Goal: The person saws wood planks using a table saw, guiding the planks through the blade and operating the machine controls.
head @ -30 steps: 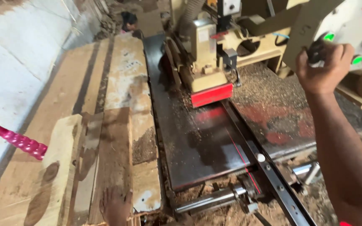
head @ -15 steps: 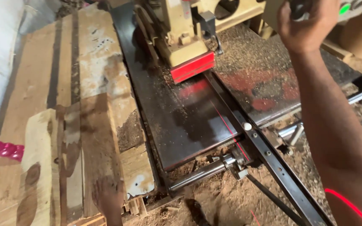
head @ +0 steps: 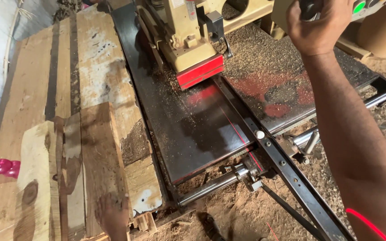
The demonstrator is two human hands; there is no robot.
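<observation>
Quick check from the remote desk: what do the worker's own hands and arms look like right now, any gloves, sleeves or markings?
Both are bare. The right hand has no glove, and its forearm shows no sleeve, watch or band. A thin red laser line falls across that arm near the bottom edge of the view. The left hand is also ungloved; only the hand and wrist show, with no sleeve in view.

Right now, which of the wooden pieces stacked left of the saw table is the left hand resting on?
The left hand rests on the short darker plank lying on top of the stack, nearest the saw table; the pale knotted plank beside it goes untouched.
</observation>
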